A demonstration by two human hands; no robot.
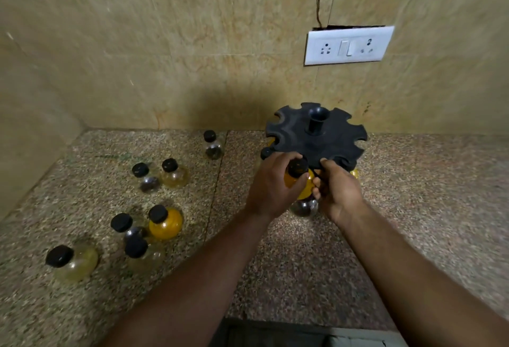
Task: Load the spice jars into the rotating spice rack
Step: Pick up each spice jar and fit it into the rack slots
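The black rotating spice rack (316,132) stands on the speckled counter by the back wall, its notched top disc seen from above. At the rack's near rim, my left hand (272,184) grips an orange-filled jar with a black cap (298,178). My right hand (337,189) touches the same jar's right side and the rim of the rack. A dark-filled jar (304,207) sits low under the rack between my wrists. Another black cap (265,152) shows at the rack's left edge. Several loose jars stand at the left, among them an orange one (165,222) and a pale one (71,262).
The granite counter (275,264) meets a beige tiled wall behind and on the left. A white socket plate (348,45) hangs on the wall above the rack. A lone dark jar (213,145) stands near the back wall.
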